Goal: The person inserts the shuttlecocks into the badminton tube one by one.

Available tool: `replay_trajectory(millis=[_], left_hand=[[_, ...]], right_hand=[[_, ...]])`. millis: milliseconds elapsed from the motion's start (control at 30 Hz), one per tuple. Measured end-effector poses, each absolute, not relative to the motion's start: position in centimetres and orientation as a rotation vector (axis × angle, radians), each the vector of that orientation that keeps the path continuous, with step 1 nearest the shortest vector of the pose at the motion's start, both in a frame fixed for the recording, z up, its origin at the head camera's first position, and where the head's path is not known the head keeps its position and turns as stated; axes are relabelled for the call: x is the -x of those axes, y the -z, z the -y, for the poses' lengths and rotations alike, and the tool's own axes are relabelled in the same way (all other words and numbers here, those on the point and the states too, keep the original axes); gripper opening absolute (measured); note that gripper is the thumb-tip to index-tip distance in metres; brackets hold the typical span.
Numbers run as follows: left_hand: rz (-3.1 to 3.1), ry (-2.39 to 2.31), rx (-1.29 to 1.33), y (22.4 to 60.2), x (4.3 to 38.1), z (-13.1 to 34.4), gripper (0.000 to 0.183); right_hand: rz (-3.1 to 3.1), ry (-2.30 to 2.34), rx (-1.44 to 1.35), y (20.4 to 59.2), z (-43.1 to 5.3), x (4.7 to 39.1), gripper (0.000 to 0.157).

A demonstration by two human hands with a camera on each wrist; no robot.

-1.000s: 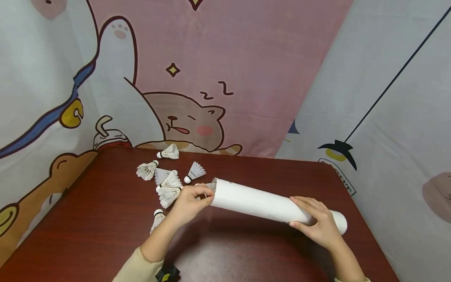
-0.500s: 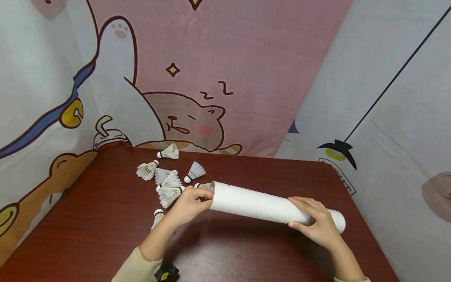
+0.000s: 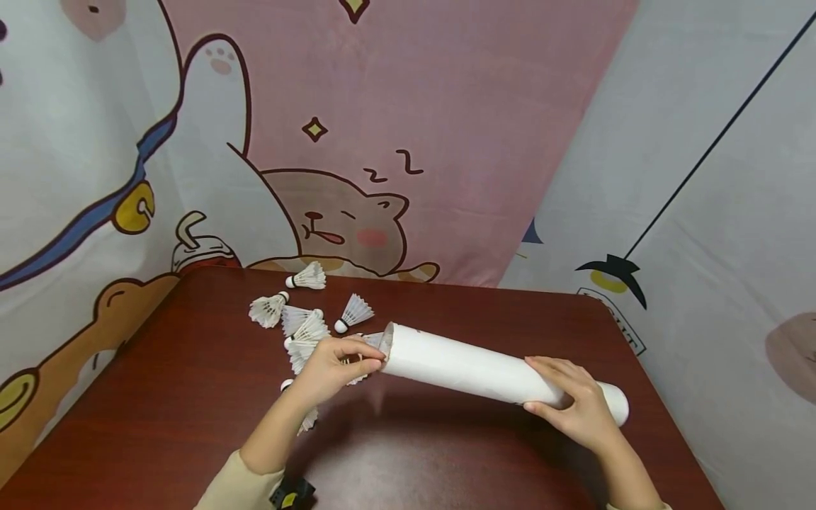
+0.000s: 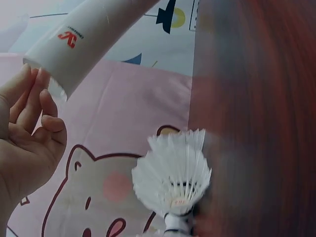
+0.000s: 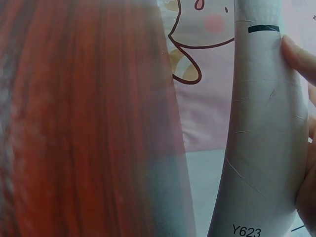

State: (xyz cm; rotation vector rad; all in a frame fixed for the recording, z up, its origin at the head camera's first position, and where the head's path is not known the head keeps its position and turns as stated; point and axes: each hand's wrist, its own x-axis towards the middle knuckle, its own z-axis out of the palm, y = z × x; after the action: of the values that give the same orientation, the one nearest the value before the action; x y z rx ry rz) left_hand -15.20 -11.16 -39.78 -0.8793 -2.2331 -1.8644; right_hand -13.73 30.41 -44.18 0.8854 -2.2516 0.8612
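Note:
A long white shuttlecock tube (image 3: 465, 361) is held tilted above the table, its open end to the left and raised. My right hand (image 3: 576, 404) grips it near its far right end; in the right wrist view, fingers (image 5: 301, 59) lie along the tube's side. At the open end, the thumb and fingertips of my left hand (image 3: 331, 372) come together right at the rim, pinching its lower edge. The left wrist view shows this hand (image 4: 29, 143) with its other fingers curled below the opening. White feather shuttlecocks (image 3: 309, 327) lie around and behind my left hand, some partly hidden by it.
Single shuttlecocks (image 3: 353, 312) lie toward the back of the dark red-brown wooden table (image 3: 484, 460). A cartoon-printed cloth (image 3: 478, 142) hangs right behind the table's back edge. A small black object (image 3: 292, 492) sits by my left sleeve.
My left hand has drawn slightly left and down at the tube's opening, uncovering more of the rim and feathers behind it. The tube and right hand stay nearly in place.

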Motion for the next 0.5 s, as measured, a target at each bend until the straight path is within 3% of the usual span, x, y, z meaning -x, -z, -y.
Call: replay_trajectory(millis=[500], left_hand=[[2.264,1.673,0.52,39.6,16.0,18.1,0.018]], right_hand=[[2.253,-0.884,-0.866,44.0,-30.7,13.6,0.072]])
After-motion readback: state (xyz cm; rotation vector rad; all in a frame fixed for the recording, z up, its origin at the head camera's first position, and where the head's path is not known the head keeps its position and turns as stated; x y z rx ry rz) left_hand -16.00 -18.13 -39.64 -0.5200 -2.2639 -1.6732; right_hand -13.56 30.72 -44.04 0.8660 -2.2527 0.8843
